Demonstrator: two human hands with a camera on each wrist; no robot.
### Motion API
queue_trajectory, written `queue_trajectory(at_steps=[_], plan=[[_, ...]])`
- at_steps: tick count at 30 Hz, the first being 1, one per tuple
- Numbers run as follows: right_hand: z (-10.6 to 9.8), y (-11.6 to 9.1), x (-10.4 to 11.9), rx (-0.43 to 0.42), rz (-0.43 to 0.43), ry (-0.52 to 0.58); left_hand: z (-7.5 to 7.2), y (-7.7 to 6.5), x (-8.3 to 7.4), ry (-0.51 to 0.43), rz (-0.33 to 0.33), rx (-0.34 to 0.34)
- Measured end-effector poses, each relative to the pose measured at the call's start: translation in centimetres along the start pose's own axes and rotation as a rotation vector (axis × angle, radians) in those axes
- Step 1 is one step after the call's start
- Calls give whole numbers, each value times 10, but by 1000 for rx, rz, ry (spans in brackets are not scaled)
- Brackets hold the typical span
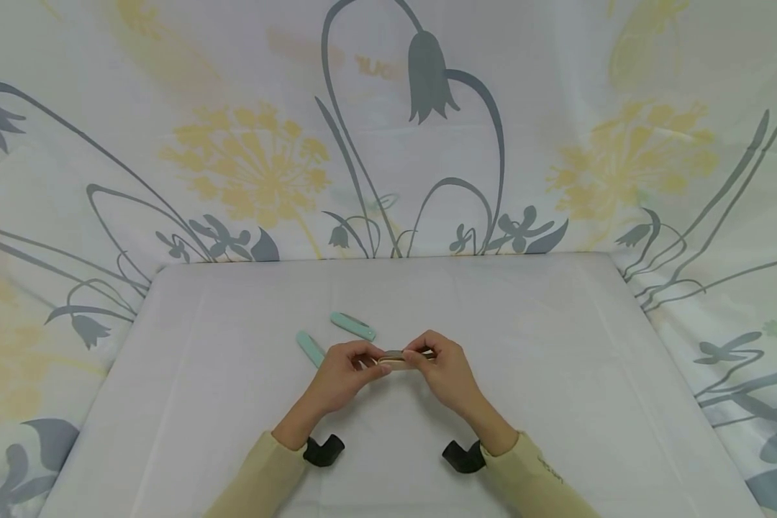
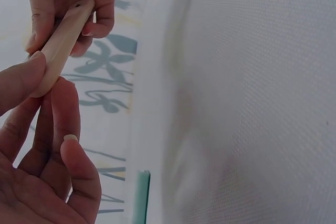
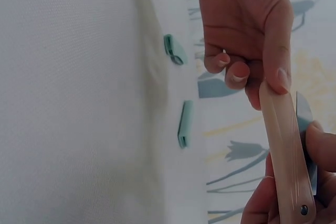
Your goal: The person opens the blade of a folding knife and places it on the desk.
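Both hands hold a folding knife with a cream handle (image 3: 283,145) in front of the body, over the table. My left hand (image 1: 344,374) pinches one end of the handle between thumb and fingers. At the pivot end, my right hand (image 1: 443,370) grips the handle, its thumb against the metal blade (image 3: 303,113). That blade stands partly out along the handle's side in the right wrist view. In the left wrist view the handle's smooth face shows and the blade is hidden. Just beyond the left hand lie two mint-green folding knives, one farther back (image 1: 352,326) and one nearer (image 1: 309,348).
A white cloth covers the table (image 1: 557,360). Flower-printed fabric (image 1: 388,144) hangs behind it and along both sides. Black wrist mounts (image 1: 324,451) sit at the cuffs of the pale sleeves (image 1: 259,475).
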State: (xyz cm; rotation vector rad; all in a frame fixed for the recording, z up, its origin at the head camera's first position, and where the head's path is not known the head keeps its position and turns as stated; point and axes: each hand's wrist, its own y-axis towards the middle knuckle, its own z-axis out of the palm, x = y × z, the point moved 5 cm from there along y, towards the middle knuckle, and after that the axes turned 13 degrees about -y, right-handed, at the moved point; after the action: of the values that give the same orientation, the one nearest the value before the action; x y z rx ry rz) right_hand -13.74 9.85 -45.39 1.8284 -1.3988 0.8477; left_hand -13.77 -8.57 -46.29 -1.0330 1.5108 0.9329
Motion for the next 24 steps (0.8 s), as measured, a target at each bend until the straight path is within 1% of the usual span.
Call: queue_trajectory(at_steps=[5,7,9,12,14,20,21,24], plan=[[0,0,-3,8,44,32,3,-6,-25,5,-16,11],[0,0,-4,9,57,42,3,-8,-34,-3,-12,9],[-1,1,-4,13,63,45,3,-9,-36,-11,-13,3],[-3,2,-4,22,48,31,2,-10,-37,-31,-7,-2],[-7,3,4,33,10,5,2,-10,-36,-38,-17,-1],[-13,11,12,55,-164,-41,0,-9,-39,-38,-34,0],[-12,13,9,58,-178,-50,0,-9,-39,-36,-34,0],[-13,17,15,81,-202,-85,0,-9,-38,-26,-32,2]])
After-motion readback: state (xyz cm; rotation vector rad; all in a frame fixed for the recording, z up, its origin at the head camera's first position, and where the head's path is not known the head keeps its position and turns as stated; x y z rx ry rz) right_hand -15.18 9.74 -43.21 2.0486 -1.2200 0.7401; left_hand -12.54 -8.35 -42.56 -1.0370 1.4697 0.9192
